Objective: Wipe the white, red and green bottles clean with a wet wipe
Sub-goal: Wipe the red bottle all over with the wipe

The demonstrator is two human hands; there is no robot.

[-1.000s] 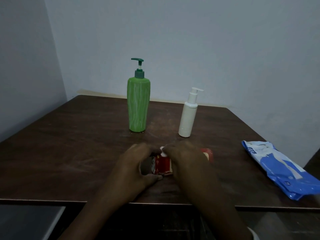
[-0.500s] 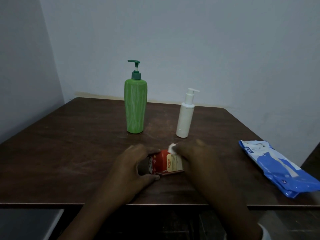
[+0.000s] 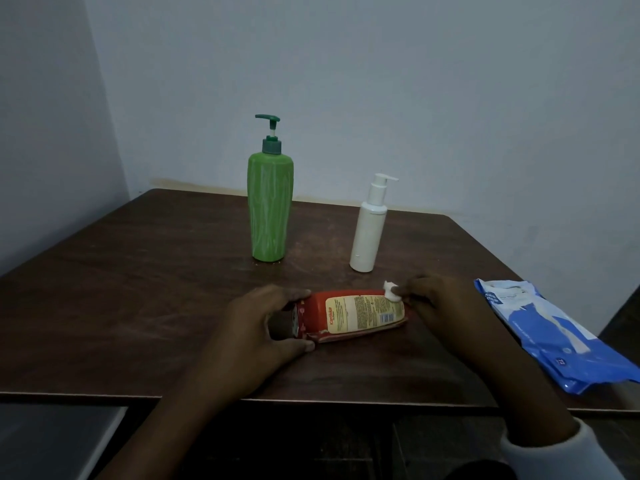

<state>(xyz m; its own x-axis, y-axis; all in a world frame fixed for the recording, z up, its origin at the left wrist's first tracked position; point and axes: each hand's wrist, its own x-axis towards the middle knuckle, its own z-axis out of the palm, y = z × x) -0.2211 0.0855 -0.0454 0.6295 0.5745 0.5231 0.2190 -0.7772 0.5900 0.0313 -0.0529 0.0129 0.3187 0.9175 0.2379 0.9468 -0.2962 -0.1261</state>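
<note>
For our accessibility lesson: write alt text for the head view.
A left hand holds the cap end of a red bottle lying on a table; the right hand holds a wet wipe against its other end. A green bottle and white bottle stand behind, a wipe pack at right.

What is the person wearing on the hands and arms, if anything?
Both hands are bare: the left hand and right hand show no gloves, and no ring or watch is visible in this dim light. The left forearm is uncovered as far as the picture shows. The right arm has a pale, whitish sleeve ending near the wrist.
</note>
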